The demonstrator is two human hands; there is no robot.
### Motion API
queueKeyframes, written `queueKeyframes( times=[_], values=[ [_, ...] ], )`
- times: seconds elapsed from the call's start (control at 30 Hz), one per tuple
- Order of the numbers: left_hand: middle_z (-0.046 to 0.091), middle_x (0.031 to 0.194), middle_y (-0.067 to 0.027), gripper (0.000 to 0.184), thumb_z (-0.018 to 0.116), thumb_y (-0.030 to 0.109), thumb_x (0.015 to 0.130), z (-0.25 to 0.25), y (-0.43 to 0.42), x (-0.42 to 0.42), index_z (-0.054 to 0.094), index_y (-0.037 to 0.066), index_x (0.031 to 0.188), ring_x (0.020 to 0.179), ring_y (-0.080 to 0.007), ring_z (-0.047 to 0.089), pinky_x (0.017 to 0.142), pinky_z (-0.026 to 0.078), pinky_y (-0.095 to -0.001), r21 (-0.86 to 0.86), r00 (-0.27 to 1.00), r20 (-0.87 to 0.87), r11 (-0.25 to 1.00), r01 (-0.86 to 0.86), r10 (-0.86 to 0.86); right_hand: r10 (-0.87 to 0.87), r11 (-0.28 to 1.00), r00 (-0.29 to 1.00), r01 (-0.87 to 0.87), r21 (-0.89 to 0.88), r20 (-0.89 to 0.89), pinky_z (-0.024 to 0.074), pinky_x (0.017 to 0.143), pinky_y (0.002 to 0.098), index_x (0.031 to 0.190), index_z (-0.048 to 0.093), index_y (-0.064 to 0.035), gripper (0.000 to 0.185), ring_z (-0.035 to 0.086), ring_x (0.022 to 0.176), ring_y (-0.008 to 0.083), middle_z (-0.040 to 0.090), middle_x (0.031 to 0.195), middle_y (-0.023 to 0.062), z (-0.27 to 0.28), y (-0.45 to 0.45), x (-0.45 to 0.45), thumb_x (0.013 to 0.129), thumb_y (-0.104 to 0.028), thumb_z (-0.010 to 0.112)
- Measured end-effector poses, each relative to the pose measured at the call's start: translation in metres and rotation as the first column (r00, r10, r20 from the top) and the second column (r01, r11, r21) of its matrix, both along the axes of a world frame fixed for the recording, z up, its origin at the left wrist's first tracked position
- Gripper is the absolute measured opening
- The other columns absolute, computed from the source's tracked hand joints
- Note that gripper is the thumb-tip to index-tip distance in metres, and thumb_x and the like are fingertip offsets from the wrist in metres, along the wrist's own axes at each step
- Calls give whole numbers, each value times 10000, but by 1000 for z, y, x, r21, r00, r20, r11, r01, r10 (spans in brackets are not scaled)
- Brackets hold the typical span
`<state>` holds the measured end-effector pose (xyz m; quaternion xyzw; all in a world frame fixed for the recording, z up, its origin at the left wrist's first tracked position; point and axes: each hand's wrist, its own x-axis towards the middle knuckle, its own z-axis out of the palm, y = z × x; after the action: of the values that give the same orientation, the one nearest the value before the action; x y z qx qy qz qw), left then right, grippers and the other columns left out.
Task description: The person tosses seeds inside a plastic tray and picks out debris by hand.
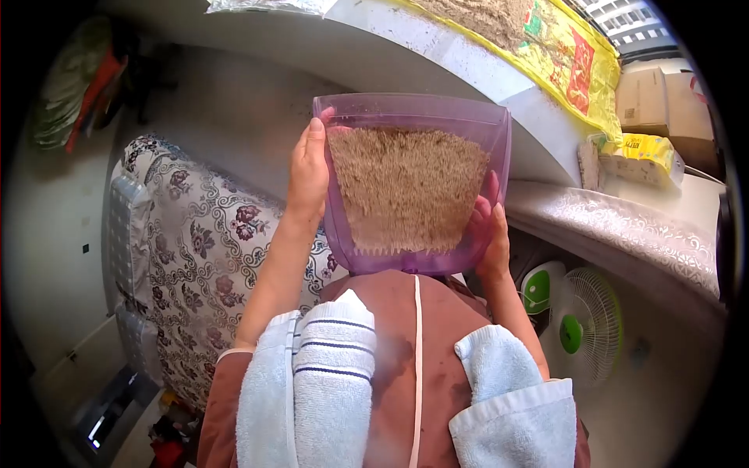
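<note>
Purple and plastic: gripped the pan (413, 109) of brown grain (409, 187) mid-scene, with fingers of left hand (309, 168) and right hand (493, 240) clamped on its left and right walls. Saw print on a yellow sheet (552, 66), far right, and a yellow packet (641, 160), right; could read neither.

A person with bare left hand (308, 171) and right hand (494, 246) wears a reddish-brown top (438, 390), cream piping (417, 351) down its middle, dark patches across its front, and cream trim edging the left sleeve (221, 390). Pale-blue terry towelling (331, 421) covers the top's left and right sides, three navy stripes (335, 345) crossing the left portion.
</note>
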<state>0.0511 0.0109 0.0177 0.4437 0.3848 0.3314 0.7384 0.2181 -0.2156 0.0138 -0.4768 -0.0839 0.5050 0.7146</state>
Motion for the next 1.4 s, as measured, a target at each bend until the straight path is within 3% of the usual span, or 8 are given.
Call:
queueKeyframes(
  times=[0.13,0.3,0.63,0.93,1.03,1.27,1.3,1.4],
  values=[
    [626,973,-108,477,312,345,1029,7,14,10,457,-32,1284,869,-157,603,804,478,-288,8,992,-120,1000,28,-27,15,1000,1000,-15,-2,6,378,1006,364,1507,106,-154,688,467,1198,244,430,1340,123,-1,11,11,953,-425,411],
    [626,990,-121,501,325,357,1025,71,23,16,444,-54,1287,876,-167,608,817,479,-295,147,996,91,989,-16,2,-137,990,961,129,49,241,437,935,366,1508,111,-180,693,510,1139,234,509,1204,83,61,27,10,951,-458,414],
    [629,979,-112,501,324,355,1026,-10,-1,4,436,-49,1301,868,-156,610,835,470,-296,-51,996,-87,999,3,-8,12,996,998,-7,-85,67,285,1081,344,1497,147,-77,655,357,1315,211,323,1469,95,-12,-8,7,961,-350,405],
    [614,1038,-121,493,318,342,1029,58,12,6,432,-53,1299,912,-172,597,880,470,-306,87,988,153,996,-20,7,-79,994,981,64,89,177,375,1017,335,1498,147,-89,692,457,1224,200,396,1410,103,19,8,10,945,-366,456],
    [612,1084,-119,513,323,361,1025,-3,3,2,415,-45,1325,1025,-146,554,979,395,-287,91,995,16,991,-100,99,14,999,989,-19,32,149,396,988,317,1501,146,-104,686,489,1168,191,423,1378,95,-12,1,10,947,-366,454],
    [623,956,-115,530,341,385,1016,-14,11,-1,436,-52,1300,844,-179,612,813,481,-309,1,992,-124,1000,1,-1,43,998,999,-42,-40,26,372,1010,381,1511,98,-216,663,474,1198,249,461,1338,139,-19,5,5,965,-446,397],
    [623,953,-116,528,341,383,1017,-9,13,-1,437,-52,1300,837,-183,613,811,481,-312,25,995,-104,1000,-4,7,18,999,999,-17,31,-29,335,1053,354,1495,165,-96,605,421,1266,237,362,1430,138,-10,9,4,985,-341,381],
    [622,955,-119,512,321,368,1024,34,21,2,435,-44,1306,846,-192,608,812,481,-322,119,999,38,992,-33,29,12,997,998,-18,79,69,298,1081,354,1494,156,-75,606,372,1310,229,316,1467,136,35,21,6,987,-329,369]
  ],
)
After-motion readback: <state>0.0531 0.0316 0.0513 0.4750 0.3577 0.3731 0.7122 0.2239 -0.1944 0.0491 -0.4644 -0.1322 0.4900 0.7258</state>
